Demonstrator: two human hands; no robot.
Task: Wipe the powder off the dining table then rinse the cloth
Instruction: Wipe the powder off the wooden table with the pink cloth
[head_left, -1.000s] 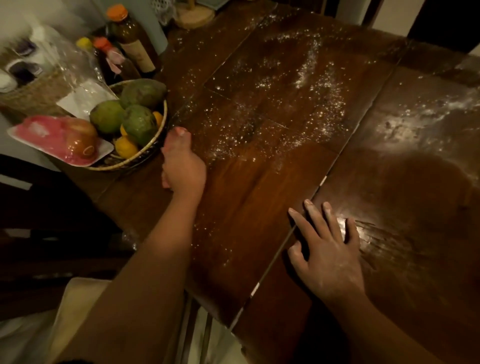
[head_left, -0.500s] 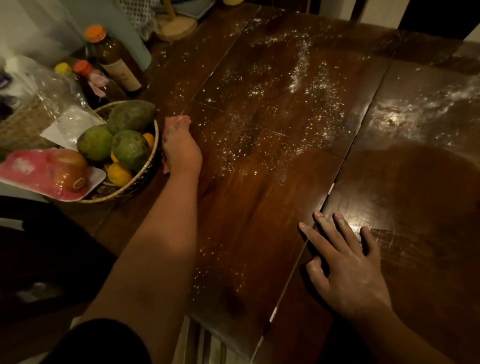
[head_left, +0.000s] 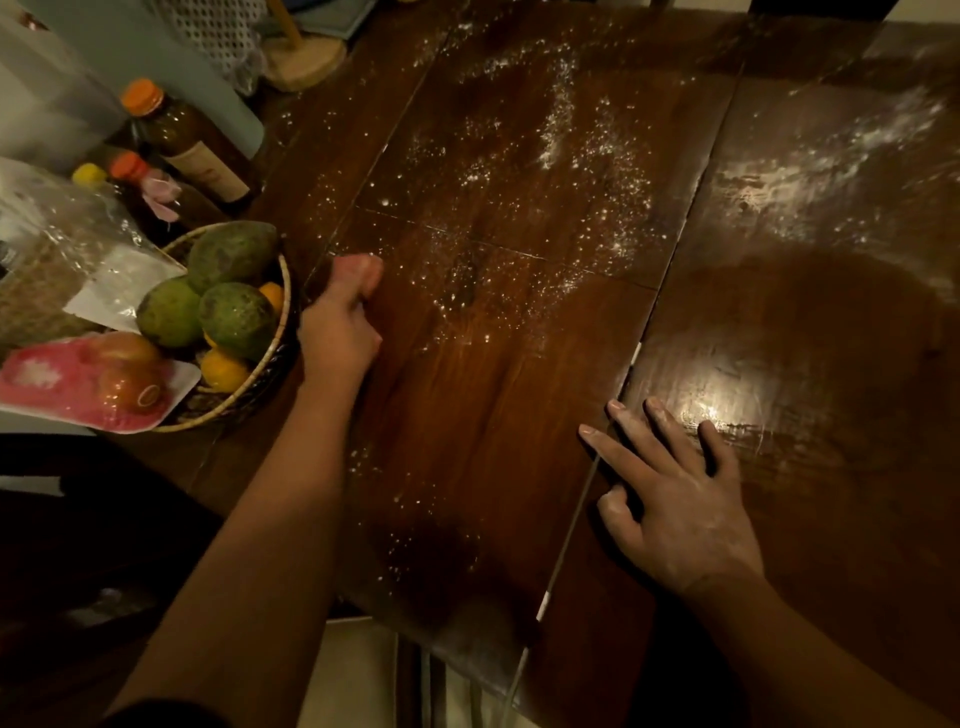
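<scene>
Left hand (head_left: 337, 332) slid further up beside the basket (head_left: 270, 374), fist clenched on a pinkish cloth (head_left: 358, 270). Powder (head_left: 561, 135) just right of it; right hand (head_left: 675, 499) flat, fingers splayed, holding nothing.

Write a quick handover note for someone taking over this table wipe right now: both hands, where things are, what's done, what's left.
Left hand: closed around something pinkish, probably the cloth, on the table beside the fruit basket.
Right hand: flat and open on the dining table, dusted white, holding nothing.
Powder: scattered across the middle panel, with a smeared patch at far right.
Done: the near right area looks wiped and shiny.
Left: wipe the middle and far right, then rinse the cloth.
</scene>
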